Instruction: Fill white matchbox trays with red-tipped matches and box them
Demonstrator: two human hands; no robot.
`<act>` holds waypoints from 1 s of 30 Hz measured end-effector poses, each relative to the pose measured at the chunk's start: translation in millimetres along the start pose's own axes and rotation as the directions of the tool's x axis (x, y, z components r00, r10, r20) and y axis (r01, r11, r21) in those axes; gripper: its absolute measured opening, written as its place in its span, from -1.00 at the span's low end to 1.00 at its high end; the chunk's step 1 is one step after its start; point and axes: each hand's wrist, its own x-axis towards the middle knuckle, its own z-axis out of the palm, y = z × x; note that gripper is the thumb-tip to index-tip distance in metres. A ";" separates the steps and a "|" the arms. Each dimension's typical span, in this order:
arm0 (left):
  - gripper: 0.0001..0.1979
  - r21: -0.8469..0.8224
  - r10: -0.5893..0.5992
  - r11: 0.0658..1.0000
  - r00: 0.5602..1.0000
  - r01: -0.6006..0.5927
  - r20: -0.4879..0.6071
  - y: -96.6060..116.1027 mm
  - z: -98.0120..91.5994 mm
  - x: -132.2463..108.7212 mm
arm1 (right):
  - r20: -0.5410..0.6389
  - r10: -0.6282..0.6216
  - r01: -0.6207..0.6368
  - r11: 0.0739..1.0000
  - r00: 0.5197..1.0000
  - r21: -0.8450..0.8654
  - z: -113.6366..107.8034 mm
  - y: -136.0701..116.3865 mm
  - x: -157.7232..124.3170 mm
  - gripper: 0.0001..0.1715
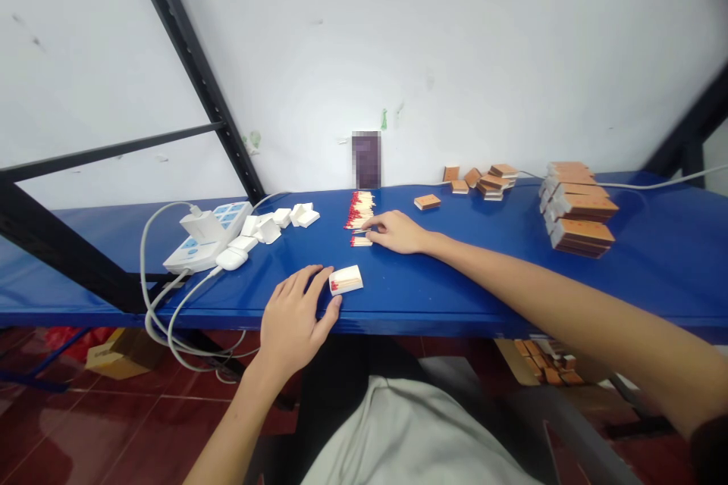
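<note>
A white inner matchbox tray (353,278) with several red-tipped matches in it lies near the table's front edge. My left hand (294,314) is at its left end, thumb and index finger on either side of the tray. Farther back is a loose pile of red-headed matches (359,206), with a smaller group of matches (360,241) just in front. My right hand (401,232) reaches in from the right, its fingertips closed on matches at the pile's near end. The fingers partly hide these matches.
White empty trays (269,230) lie at left beside a power strip (210,239) with cables. Brown matchbox covers (494,180) and a single matchbox (427,202) sit at the back right, with stacked matchboxes (583,208) farther right. A black shelf post (196,68) rises at left.
</note>
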 end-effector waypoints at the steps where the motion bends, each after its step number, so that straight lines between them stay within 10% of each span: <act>1: -0.59 0.000 0.001 1.000 1.000 -0.001 0.001 -0.1 0.2 0.2 | 0.002 -0.008 0.008 1.000 1.000 -0.006 0.0 -0.1 -0.2 -0.59; 30: -0.60 -0.017 -0.013 1.000 1.000 0.013 0.001 -0.6 0.5 -1.6 | 0.138 -0.225 0.249 0.949 0.965 -0.193 -2.1 -15.2 -5.9 -0.65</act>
